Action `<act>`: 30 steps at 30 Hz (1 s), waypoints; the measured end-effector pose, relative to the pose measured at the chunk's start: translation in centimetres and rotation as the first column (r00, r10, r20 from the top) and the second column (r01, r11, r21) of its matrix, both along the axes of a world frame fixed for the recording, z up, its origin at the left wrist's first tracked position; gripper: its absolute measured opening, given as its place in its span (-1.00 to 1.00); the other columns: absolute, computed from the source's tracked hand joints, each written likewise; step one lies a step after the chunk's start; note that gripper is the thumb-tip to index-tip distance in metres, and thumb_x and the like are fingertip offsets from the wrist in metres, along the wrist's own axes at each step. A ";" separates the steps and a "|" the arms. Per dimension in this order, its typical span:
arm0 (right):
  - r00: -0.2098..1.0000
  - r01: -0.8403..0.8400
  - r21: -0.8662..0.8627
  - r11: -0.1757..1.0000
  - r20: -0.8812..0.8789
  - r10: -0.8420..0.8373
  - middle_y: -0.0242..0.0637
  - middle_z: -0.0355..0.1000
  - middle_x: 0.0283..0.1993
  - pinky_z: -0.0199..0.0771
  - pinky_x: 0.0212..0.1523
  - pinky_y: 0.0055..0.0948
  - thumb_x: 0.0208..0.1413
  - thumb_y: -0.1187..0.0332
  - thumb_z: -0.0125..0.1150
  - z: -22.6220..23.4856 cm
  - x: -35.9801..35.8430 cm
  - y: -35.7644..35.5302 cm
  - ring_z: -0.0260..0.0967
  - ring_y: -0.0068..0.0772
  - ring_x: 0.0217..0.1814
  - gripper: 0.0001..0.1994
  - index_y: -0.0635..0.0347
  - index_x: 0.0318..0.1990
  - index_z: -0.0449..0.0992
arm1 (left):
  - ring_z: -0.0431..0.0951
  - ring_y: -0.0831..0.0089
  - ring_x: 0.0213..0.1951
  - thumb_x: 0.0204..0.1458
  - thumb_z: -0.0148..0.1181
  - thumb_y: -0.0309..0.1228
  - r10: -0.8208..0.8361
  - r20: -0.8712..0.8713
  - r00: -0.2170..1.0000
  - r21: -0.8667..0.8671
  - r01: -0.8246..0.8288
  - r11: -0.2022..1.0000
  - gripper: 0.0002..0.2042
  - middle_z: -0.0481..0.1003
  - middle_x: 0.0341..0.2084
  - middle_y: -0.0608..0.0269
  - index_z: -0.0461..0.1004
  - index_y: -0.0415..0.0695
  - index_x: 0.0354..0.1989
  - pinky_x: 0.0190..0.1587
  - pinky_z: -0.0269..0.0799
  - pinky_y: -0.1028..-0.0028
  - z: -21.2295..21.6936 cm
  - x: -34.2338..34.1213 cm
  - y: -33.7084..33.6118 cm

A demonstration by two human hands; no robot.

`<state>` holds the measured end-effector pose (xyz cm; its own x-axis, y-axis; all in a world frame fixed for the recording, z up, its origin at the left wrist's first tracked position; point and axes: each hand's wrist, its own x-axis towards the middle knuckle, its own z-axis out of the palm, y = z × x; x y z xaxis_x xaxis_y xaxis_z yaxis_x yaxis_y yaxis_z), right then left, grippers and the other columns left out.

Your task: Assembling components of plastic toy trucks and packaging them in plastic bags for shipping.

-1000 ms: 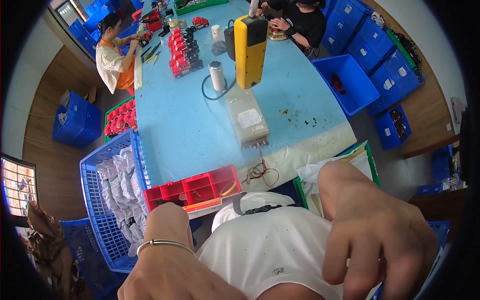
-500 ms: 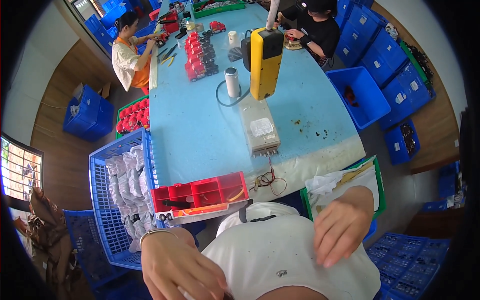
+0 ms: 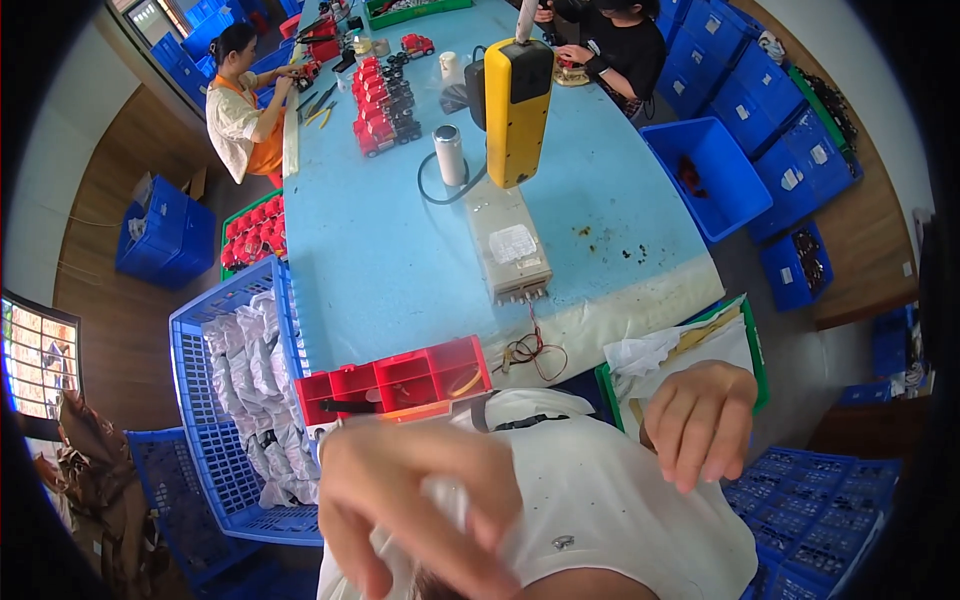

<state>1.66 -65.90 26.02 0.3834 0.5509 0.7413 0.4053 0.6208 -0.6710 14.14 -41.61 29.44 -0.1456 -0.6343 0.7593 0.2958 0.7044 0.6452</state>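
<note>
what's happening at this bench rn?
No held object is visible in either of the wearer's hands: the blurred left hand and the right hand are both raised in front of the white shirt. A red compartment tray sits at the near edge of the blue table. Red toy trucks stand grouped farther up, and at far left a co-worker handles a red piece.

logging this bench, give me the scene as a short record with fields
left hand: raised before the white shirt, blurred, nothing visibly held
right hand: by the shirt's right edge, fingers down, nothing visibly held
near edge: red divided tray
on table: red toy trucks, grey box
over table: yellow device
left of table: blue basket of wrapped items
far sides: two people
</note>
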 end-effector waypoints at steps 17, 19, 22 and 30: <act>0.962 0.183 0.239 0.954 -0.245 -0.123 0.05 0.44 -0.37 0.30 -0.41 -0.42 0.02 0.40 0.20 -4.5 -0.6 0.4 0.36 -0.19 -0.35 -0.63 0.46 -0.07 0.33 | 0.33 0.42 -0.67 0.11 0.02 -0.32 -0.117 0.053 0.992 -0.191 0.125 0.974 -0.67 0.42 -0.52 0.15 0.31 -0.27 -0.02 -0.65 0.11 0.46 0.4 -2.3 -1.8; 0.954 0.206 0.248 0.946 -0.264 -0.139 0.05 0.44 -0.38 0.29 -0.41 -0.42 0.02 0.39 0.21 -4.7 -0.6 0.4 0.36 -0.18 -0.37 -0.63 0.46 -0.07 0.34 | 0.33 0.42 -0.67 0.11 0.02 -0.32 -0.132 0.053 0.990 -0.185 0.140 0.973 -0.67 0.41 -0.54 0.17 0.32 -0.27 -0.02 -0.65 0.11 0.46 0.3 -2.1 -1.8; 0.947 0.225 0.254 0.941 -0.286 -0.149 0.05 0.44 -0.39 0.27 -0.42 -0.41 0.02 0.39 0.21 -4.9 -0.8 0.6 0.36 -0.18 -0.39 -0.64 0.46 -0.08 0.34 | 0.32 0.42 -0.68 0.11 0.02 -0.32 -0.115 0.054 0.992 -0.195 0.124 0.973 -0.67 0.41 -0.56 0.18 0.32 -0.27 -0.02 -0.65 0.10 0.46 0.3 -2.0 -1.7; 0.914 0.281 0.225 0.933 -0.359 -0.189 0.01 0.43 -0.38 0.26 -0.38 -0.41 0.02 0.39 0.21 -5.5 -1.1 0.5 0.37 -0.18 -0.39 -0.63 0.41 -0.06 0.33 | 0.40 0.40 -0.56 0.10 0.04 -0.32 -0.060 0.119 0.991 -0.185 0.081 0.979 -0.67 0.43 -0.48 0.13 0.34 -0.27 -0.03 -0.57 0.22 0.48 -0.5 -1.2 -0.7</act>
<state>0.52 -65.37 20.49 0.7223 0.2143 0.6576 0.3489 0.7081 -0.6139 12.90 -42.30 28.98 -0.2758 -0.4662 0.8406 0.2828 0.7965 0.5345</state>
